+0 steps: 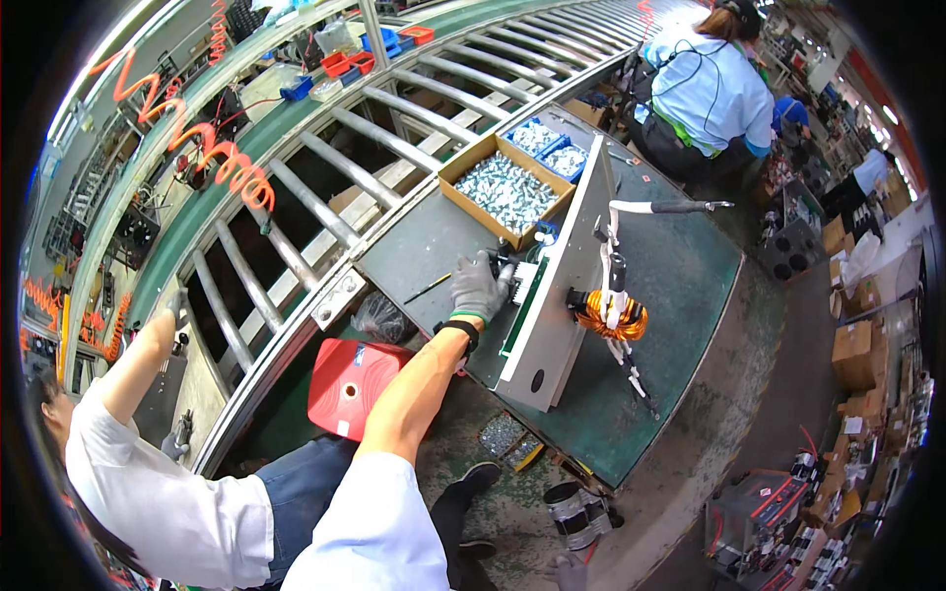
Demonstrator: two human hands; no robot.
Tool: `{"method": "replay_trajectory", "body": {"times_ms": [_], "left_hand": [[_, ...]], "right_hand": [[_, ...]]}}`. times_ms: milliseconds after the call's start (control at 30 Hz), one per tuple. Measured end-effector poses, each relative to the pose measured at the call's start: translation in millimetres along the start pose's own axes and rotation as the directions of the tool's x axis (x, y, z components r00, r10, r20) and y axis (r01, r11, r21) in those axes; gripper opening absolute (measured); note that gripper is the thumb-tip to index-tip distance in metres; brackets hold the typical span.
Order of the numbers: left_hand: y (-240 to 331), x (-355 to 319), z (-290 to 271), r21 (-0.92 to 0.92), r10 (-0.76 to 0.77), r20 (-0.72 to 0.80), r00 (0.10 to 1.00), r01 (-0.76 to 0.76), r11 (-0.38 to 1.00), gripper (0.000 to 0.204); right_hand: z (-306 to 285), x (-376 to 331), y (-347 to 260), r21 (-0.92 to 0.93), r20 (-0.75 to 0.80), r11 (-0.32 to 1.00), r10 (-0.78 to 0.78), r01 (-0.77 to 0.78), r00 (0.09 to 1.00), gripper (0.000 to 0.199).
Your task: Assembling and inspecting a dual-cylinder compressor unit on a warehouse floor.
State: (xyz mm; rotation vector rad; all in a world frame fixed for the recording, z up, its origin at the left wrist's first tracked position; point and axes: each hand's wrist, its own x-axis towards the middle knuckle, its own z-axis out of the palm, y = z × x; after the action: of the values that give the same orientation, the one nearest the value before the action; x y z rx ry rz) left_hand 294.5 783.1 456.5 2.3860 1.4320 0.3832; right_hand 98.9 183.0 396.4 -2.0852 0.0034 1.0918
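Note:
My left hand, in a grey glove, reaches across the green-topped table. Its fingers curl around small black parts beside a row of white connectors; what they grip is mostly hidden. The connectors sit along a green board on the near side of an upright grey metal panel. On the panel's far side hang a copper-wound coil and black-and-white cables. Down at the lower edge, my right hand shows as a dim grey glove with indistinct fingers, near a black-and-silver cylindrical object.
A cardboard box of metal fasteners and blue bins stand behind the panel. A thin black-and-yellow stick lies left of my hand. Beside the roller conveyor are a red stool and a co-worker; another person is farther back.

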Motion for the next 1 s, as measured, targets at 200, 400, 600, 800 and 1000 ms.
{"method": "replay_trajectory", "body": {"times_ms": [200,400,600,800,1000], "left_hand": [[0.0,7.9,7.8,-0.032,-0.041,-0.038,0.998,0.040,0.999,0.052],[-4.2,-7.9,15.6,-0.085,0.095,-0.104,0.990,-0.104,0.991,0.039],[-22.0,26.0,40.7,0.097,-0.120,-0.012,0.993,0.120,0.988,0.029],[-30.3,1.5,2.5,-0.074,0.036,-0.116,0.993,-0.045,0.996,0.027],[-19.2,-65.3,-31.1,-0.472,0.152,-0.215,0.965,-0.239,0.848,0.025]], "right_hand": [[3.3,-9.5,5.0,0.001,0.002,1.000,-0.007,0.007,1.000,0.044],[13.0,-21.4,35.5,-0.104,-0.081,0.993,-0.068,0.060,0.994,0.048],[52.5,-13.4,57.1,0.023,-0.157,0.997,0.072,-0.069,0.985,0.034],[53.2,-55.4,28.2,0.292,-0.081,0.877,0.420,-0.382,0.904,0.028],[74.3,-115.2,119.4,0.473,-0.303,0.838,0.445,-0.272,0.843,0.030]]}}
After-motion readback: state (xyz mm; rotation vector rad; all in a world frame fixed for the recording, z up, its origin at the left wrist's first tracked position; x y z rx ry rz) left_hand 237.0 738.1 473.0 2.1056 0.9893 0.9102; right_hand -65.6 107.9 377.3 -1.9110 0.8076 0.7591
